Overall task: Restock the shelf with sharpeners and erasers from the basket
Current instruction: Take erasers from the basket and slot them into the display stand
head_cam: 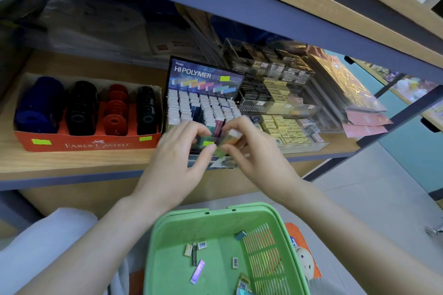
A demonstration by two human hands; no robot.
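While both hands meet over the front edge of the shelf, the right hand pinches an orange-sleeved eraser between thumb and fingers, holding it just above the front row of the Pentel display box. The left hand has its fingers curled at that same front row, and its thumb tip touches a pale green eraser wedged between the two thumbs; whether it truly grips it I cannot tell.

That box sits mid-shelf with its base right at the front edge. To its left and touching it stands a red Faber-Castell carton of sharpeners, set back enough to leave a bare strip of wood along the front edge. A clear organiser of erasers fills the right end, close to the front edge.

Below the shelf's front edge, under the wrists, sits the green basket, with loose erasers scattered well apart on its floor. An upper shelf board overhangs closely above.
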